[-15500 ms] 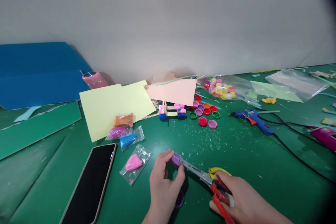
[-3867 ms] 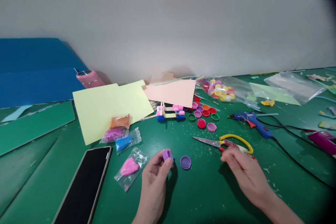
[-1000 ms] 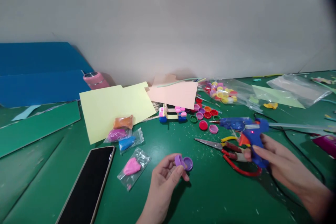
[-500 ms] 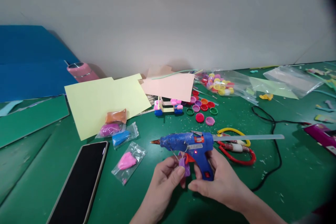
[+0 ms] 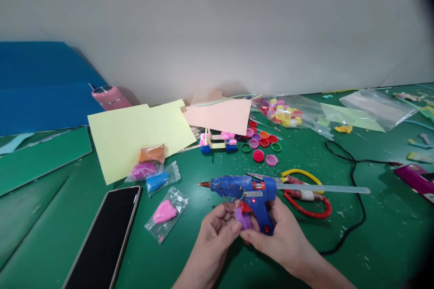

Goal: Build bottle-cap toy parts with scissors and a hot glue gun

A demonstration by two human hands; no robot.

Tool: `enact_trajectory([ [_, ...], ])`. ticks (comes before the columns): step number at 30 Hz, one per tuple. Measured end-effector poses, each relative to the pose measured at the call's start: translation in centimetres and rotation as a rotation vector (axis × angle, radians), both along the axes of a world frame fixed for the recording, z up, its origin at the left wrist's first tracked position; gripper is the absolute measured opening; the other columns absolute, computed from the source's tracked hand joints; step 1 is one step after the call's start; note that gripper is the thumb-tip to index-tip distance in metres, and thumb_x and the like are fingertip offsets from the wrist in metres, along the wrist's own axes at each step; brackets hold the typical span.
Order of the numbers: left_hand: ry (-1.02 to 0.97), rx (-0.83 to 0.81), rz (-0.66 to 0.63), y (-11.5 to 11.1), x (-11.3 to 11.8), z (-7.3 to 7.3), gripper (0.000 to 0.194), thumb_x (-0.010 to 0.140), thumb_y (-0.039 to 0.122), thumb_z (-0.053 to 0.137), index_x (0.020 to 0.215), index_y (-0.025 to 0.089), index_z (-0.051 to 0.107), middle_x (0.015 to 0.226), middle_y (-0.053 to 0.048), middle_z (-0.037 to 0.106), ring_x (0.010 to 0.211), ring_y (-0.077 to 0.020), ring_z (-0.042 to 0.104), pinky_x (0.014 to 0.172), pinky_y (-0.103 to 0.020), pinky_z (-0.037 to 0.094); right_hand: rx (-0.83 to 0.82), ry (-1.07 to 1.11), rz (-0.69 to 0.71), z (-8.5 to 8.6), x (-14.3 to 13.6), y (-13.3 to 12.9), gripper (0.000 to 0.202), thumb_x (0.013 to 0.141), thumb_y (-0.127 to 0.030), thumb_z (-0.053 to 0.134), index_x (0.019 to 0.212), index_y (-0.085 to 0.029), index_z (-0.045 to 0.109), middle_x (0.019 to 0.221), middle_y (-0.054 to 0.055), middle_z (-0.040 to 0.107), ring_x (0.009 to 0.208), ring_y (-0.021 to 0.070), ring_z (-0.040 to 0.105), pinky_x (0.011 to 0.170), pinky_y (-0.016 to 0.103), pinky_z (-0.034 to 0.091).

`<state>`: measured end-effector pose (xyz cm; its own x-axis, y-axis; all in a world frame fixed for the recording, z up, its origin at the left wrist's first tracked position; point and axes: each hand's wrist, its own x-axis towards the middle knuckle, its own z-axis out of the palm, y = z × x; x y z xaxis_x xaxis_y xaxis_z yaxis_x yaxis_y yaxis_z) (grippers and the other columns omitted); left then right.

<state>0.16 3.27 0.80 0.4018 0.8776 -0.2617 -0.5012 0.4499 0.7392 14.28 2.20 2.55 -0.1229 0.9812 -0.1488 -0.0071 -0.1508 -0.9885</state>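
My left hand (image 5: 217,232) pinches a small purple bottle cap (image 5: 242,218) between thumb and fingers, just below a blue hot glue gun (image 5: 233,187). My right hand (image 5: 288,239) is closed round the gun's handle, its fingers mostly hidden behind it. The right thumb reaches left to the lower edge of the cap; I cannot tell whether it presses on it. The gun's nozzle points left, a red light glows on its body, and a long clear glue stick (image 5: 325,188) sticks out of its back.
Pliers (image 5: 307,195) with red and yellow handles lie behind the glue stick. Beyond them are loose bottle caps (image 5: 258,156) and a small stick-built piece (image 5: 219,142) with blue and pink parts. A phone (image 5: 103,239) and bagged clay (image 5: 165,211) lie left. A black cable (image 5: 359,216) curves at right.
The right thumb has come closer to the purple cap, which has tilted and shows more of its side. The view has shifted slightly; the glue gun keeps its pose.
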Motion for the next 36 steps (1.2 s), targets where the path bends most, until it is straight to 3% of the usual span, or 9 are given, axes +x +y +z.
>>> enact_trajectory([
  [3,-0.024,-0.006,0.006,0.0,-0.1,0.0,0.017,0.069,0.023,0.066,0.083,0.014,0.063,0.071,-0.004,0.060,0.065,-0.0141,0.053,0.065,-0.027,0.041,-0.007,-0.025,0.002,0.4,0.2,0.0,0.043,0.071,-0.020,0.065,0.108,-0.021,0.044,0.091,0.003,0.062,0.079,0.0172,0.061,0.068,0.027,0.051],
  [6,-0.014,-0.011,0.028,0.3,-0.3,-0.1,0.016,0.071,0.024,0.063,0.083,0.013,0.062,0.067,-0.003,0.058,0.057,-0.0119,0.051,0.057,-0.024,0.039,0.042,-0.093,-0.066,0.9,1.3,0.1,0.026,0.081,-0.029,0.054,0.104,-0.020,0.047,0.074,0.000,0.059,0.062,0.0135,0.056,0.058,0.024,0.049],
  [8,-0.012,-0.014,0.067,0.6,-0.5,-0.2,0.018,0.071,0.024,0.063,0.084,0.013,0.061,0.066,-0.003,0.058,0.057,-0.0116,0.051,0.056,-0.023,0.037,0.090,-0.156,-0.110,1.1,2.5,0.2,0.016,0.084,-0.033,0.049,0.092,-0.019,0.052,0.070,0.000,0.057,0.060,0.0130,0.054,0.057,0.023,0.048],
  [11,-0.028,-0.028,0.116,0.9,-0.8,0.1,0.019,0.069,0.025,0.064,0.084,0.013,0.061,0.065,-0.003,0.058,0.057,-0.0111,0.049,0.056,-0.022,0.036,0.119,-0.254,-0.099,1.1,4.4,-0.1,0.021,0.083,-0.037,0.049,0.072,-0.019,0.053,0.063,0.000,0.054,0.058,0.0133,0.052,0.054,0.023,0.047],
  [19,-0.021,-0.055,0.159,1.3,-1.1,0.4,0.017,0.070,0.025,0.062,0.082,0.013,0.061,0.064,-0.002,0.055,0.056,-0.0106,0.047,0.056,-0.022,0.035,0.000,-0.362,-0.182,1.3,5.8,-2.6,0.027,0.078,-0.043,0.053,0.060,-0.021,0.052,0.055,-0.001,0.052,0.052,0.0131,0.051,0.048,0.022,0.046],
  [25,-0.048,-0.039,0.127,1.4,-1.3,-0.2,0.017,0.071,0.025,0.062,0.084,0.013,0.062,0.065,-0.002,0.056,0.057,-0.0101,0.047,0.058,-0.022,0.035,-0.033,-0.411,-0.011,0.9,6.9,-3.1,0.028,0.079,-0.043,0.049,0.061,-0.022,0.053,0.057,0.000,0.054,0.050,0.0138,0.053,0.046,0.022,0.048],
  [29,-0.047,-0.052,0.148,1.2,-1.3,-0.1,0.018,0.071,0.024,0.062,0.085,0.013,0.062,0.064,-0.002,0.056,0.057,-0.0101,0.047,0.058,-0.021,0.035,-0.046,-0.403,0.003,0.7,6.9,-3.1,0.022,0.078,-0.041,0.051,0.067,-0.023,0.055,0.057,-0.001,0.053,0.050,0.0134,0.054,0.045,0.020,0.048],
  [36,-0.049,-0.050,0.146,1.3,-1.3,0.1,0.016,0.072,0.023,0.061,0.084,0.013,0.062,0.064,-0.002,0.056,0.057,-0.0102,0.047,0.059,-0.022,0.036,-0.105,-0.341,-0.170,1.2,5.3,-3.4,0.027,0.074,-0.043,0.055,0.056,-0.023,0.050,0.054,-0.002,0.050,0.050,0.0125,0.050,0.046,0.020,0.046],
])
